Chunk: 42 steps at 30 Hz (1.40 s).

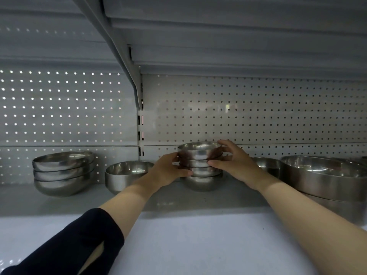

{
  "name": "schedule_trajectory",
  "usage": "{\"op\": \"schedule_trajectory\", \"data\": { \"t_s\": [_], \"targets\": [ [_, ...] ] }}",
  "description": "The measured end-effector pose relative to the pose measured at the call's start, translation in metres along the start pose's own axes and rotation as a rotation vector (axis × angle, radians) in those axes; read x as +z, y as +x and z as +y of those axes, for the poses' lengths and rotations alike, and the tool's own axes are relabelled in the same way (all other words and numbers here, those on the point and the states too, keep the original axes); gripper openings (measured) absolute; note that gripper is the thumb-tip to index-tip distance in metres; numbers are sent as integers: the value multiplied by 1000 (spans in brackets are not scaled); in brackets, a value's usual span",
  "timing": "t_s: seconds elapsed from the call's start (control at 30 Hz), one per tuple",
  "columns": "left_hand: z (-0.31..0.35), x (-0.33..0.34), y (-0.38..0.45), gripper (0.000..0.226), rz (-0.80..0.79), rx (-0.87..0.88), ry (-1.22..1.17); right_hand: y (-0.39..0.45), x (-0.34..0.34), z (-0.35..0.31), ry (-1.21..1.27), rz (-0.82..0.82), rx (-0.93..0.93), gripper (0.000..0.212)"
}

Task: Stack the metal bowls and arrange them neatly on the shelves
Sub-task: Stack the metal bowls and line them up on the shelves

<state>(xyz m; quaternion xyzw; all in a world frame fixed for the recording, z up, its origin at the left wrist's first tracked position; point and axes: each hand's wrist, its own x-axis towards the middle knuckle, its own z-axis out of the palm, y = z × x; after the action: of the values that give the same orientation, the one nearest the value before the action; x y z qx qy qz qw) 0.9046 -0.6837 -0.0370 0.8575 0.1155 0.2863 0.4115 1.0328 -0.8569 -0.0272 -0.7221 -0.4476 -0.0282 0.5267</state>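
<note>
Mid-shelf (198, 203), against the perforated back panel (258, 116): a stack of small steel bowls (200, 169), four nested, rims up, the top one showing nothing inside. Gripped from both sides. Left hand (168, 171) curled round the stack's left flank, thumb across the lower bowls. Right hand (232, 161) curled round the right flank, fingers spread over the top two rims. Bottom bowl seated on the shelf, or very nearly; contact hard to tell.

Just left of the stack, partly behind the left wrist: a single steel bowl (123, 175), upright, nothing seen in it. Farther left, well apart: a stack of three wider bowls (63, 171), leaning slightly, top bowl tilted.

Right of the stack, behind the right hand: another steel bowl (265, 164), only partly seen. At far right: large shallow steel bowls (325, 179), two nested, the upper one holding only reflections.

Overhead: underside of the upper shelf (218, 36), with a slanted bracket (123, 56) running down to the slotted upright. Dark sleeve (75, 245) pushed up on the near left forearm.
</note>
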Motion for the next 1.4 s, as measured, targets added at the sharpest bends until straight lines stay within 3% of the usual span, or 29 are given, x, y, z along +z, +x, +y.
{"op": "schedule_trajectory", "data": {
  "t_s": [0.37,0.57,0.87,1.4],
  "targets": [
    [-5,2,-3,68,-125,33,-13,2,0,6,-131,12,-39,74],
    [-6,5,-1,54,-98,52,-44,1,1,7,-140,22,-51,72],
    [-11,6,-4,95,-142,66,202,-2,-1,6,-203,-22,-61,78],
    [-12,8,-4,103,-111,74,262,-2,0,9,-201,7,-47,82]
  ]
}}
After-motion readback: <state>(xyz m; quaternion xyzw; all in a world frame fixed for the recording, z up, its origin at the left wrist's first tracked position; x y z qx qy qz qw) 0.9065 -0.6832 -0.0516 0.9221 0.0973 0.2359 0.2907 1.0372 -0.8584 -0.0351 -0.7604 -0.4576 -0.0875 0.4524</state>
